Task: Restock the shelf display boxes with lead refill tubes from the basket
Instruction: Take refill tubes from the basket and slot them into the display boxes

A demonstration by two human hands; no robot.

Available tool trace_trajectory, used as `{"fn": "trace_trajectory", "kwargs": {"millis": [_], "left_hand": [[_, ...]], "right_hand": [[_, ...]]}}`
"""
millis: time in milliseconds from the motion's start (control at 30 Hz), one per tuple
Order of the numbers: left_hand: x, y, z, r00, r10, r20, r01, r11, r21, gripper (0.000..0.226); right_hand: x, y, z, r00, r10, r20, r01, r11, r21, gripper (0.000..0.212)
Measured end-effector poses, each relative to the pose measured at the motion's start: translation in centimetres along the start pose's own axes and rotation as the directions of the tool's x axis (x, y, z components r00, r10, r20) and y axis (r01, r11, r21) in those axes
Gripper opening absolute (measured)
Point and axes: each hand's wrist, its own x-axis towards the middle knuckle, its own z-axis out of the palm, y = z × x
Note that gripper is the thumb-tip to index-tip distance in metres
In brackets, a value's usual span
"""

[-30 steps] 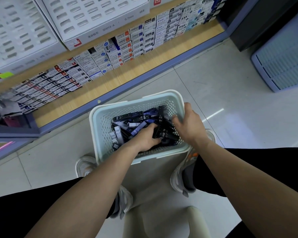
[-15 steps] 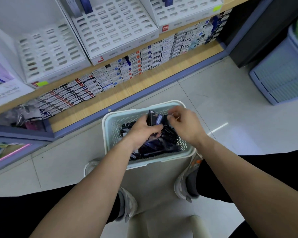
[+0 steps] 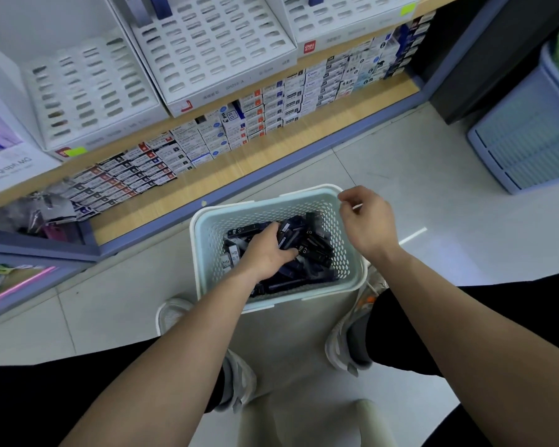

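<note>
Lead refill tubes [image 3: 307, 250] stayed piled in the basket [image 3: 207, 233] on the floor. Left hand [image 3: 265, 253] had dropped back into the pile, fingers curled round a few tubes. Right hand [image 3: 368, 221] had pulled away over the basket's right rim, loosely curled, nothing seen in it. Display boxes [image 3: 207, 50] on the shelf above showed mostly bare slots, so this looked like regrabbing, with 0 tubes headed up yet.

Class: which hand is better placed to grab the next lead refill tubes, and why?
Left. The left hand is down inside the basket, fingers among the lead refill tubes. The right hand hangs above the basket's right rim, loosely curled and seemingly empty.
</note>
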Motion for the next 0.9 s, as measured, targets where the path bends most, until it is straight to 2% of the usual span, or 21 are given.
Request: {"fn": "trace_trajectory", "kwargs": {"millis": [67,167,300,533,667,767,900], "left_hand": [[1.1,-0.3,0.9,0.998,0.056,0.003,-0.056,0.989,0.135,0.052],[3.0,-0.8,2.5,0.984,0.176,0.026,-0.176,0.944,0.278,0.053],[4.7,-0.6,3.9,0.960,0.279,0.021,-0.273,0.919,0.284,0.064],[6.0,-0.8,4.8,0.972,0.196,0.129,-0.225,0.931,0.285,0.065],[5.6,-0.6,5.0,0.971,0.150,0.188,-0.201,0.937,0.286,0.066],[5.1,-0.5,4.8,0.975,0.134,0.180,-0.183,0.938,0.295,0.063],[3.9,-0.4,4.0,0.988,0.078,0.136,-0.098,0.985,0.146,0.057]], "right_hand": [[0.1,1.4,-0.2,0.999,0.045,-0.011,-0.045,0.998,-0.038,0.030],[-0.1,2.8,0.3,0.987,0.128,0.093,-0.126,0.991,-0.035,0.044],[-0.4,3.1,1.0,0.980,0.125,0.157,-0.125,0.992,-0.012,0.040],[-0.1,3.3,1.7,0.963,0.142,0.230,-0.133,0.989,-0.058,0.020],[-0.2,3.3,1.7,0.956,0.149,0.253,-0.139,0.989,-0.057,0.028],[-0.2,3.2,1.5,0.957,0.144,0.253,-0.133,0.989,-0.061,0.027],[-0.1,3.1,1.2,0.961,0.146,0.236,-0.131,0.988,-0.077,0.027]]}}
